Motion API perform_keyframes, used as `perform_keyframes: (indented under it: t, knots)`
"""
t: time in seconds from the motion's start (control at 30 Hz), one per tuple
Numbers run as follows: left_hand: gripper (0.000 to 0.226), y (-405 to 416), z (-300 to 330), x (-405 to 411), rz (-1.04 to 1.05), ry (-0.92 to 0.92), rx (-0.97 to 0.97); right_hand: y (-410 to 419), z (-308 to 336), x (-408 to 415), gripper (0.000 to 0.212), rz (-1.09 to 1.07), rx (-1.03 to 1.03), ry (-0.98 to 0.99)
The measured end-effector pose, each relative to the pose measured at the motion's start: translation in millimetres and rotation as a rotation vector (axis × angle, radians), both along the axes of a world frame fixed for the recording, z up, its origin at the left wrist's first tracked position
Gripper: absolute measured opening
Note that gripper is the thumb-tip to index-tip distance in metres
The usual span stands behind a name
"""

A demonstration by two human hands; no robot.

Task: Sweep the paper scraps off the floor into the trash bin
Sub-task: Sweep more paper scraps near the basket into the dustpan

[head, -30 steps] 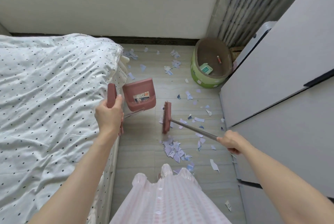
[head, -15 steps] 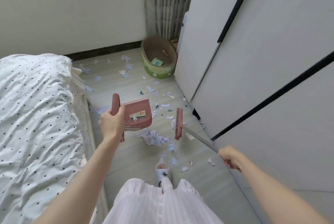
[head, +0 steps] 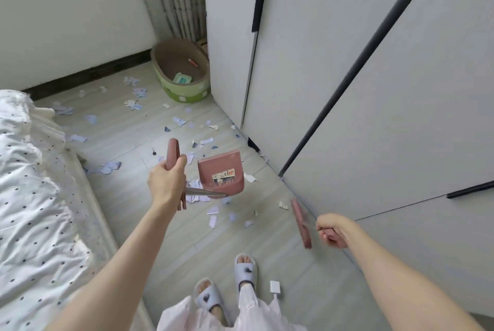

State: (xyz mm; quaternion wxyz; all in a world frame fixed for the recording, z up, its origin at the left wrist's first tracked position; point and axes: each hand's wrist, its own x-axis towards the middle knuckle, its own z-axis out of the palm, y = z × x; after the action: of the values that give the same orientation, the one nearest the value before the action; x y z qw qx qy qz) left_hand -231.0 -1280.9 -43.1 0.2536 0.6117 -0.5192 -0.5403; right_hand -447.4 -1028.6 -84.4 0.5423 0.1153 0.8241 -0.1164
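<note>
While both hands grip dustpan (head: 221, 170) and broom (head: 301, 222), paper scraps (head: 213, 213) lie between them.

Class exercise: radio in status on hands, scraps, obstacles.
Left hand grips dustpan handle; right hand grips broom. Paper scraps on floor. Bin ahead, path open.

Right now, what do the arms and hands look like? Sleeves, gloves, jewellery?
Both arms are bare up to the frame edge: no sleeves in view. The left hand and right hand have no gloves, and no rings, watch or bracelets show. Lower down, pale pink striped clothing and light blue slippers show.
</note>
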Motion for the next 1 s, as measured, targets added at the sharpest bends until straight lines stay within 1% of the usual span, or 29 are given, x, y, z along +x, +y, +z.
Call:
perform_keyframes:
  t: [0.1, 0.13, 0.27, 0.37, 0.43, 0.57, 0.67, 0.7, 0.77, 0.83, 0.87, 0.93, 1.0]
  knots:
    - [0.025, 5.0, -3.9, -5.9, 0.012, 0.002, 0.008, 14.3, -18.0, -7.7, 0.059, -0.107, -0.043, -0.019]
    - [0.025, 6.0, -5.2, -6.7, 0.025, -0.005, 0.010, 17.2, -22.4, -10.8, 0.060, -0.126, -0.050, -0.021]
    - [0.028, 10.1, -5.8, -11.2, 0.081, -0.017, -0.009, 11.2, -32.8, -18.6, 0.041, -0.160, -0.116, -0.053]
    - [0.026, 9.4, -6.2, -11.9, 0.103, -0.056, -0.036, -11.0, -38.4, -16.2, 0.039, -0.227, -0.162, -0.116]
    - [0.028, 6.9, -8.5, -8.7, 0.137, -0.074, -0.045, -32.4, -40.2, -8.4, 0.039, -0.229, -0.169, -0.162]
    - [0.032, 0.0, -10.2, 1.8, 0.207, -0.092, -0.057, -74.6, -38.3, 14.4, 0.053, -0.142, -0.188, -0.236]
    - [0.032, -5.6, -11.1, 12.7, 0.269, -0.122, -0.065, -104.2, -32.9, 22.3, 0.039, -0.100, -0.207, -0.230]
    - [0.032, -6.3, -10.3, 15.7, 0.278, -0.139, -0.065, -111.0, -30.2, 22.6, 0.038, -0.105, -0.229, -0.229]
    - [0.032, -9.2, -11.1, 24.7, 0.309, -0.181, -0.066, -124.1, -30.0, 22.1, 0.043, -0.130, -0.289, -0.253]
    - [0.032, -10.9, -11.0, 31.0, 0.332, -0.221, -0.074, -130.0, -33.8, 16.4, 0.059, -0.184, -0.331, -0.283]
    - [0.033, -11.5, -11.9, 32.7, 0.341, -0.227, -0.079, -130.4, -35.3, 13.5, 0.059, -0.204, -0.334, -0.296]
    - [0.034, -11.5, -13.0, 34.6, 0.355, -0.235, -0.099, -130.3, -34.7, 7.3, 0.043, -0.254, -0.339, -0.310]
    - [0.037, -11.3, -15.2, 37.9, 0.379, -0.244, -0.116, -130.1, -34.4, 3.3, 0.039, -0.278, -0.325, -0.290]
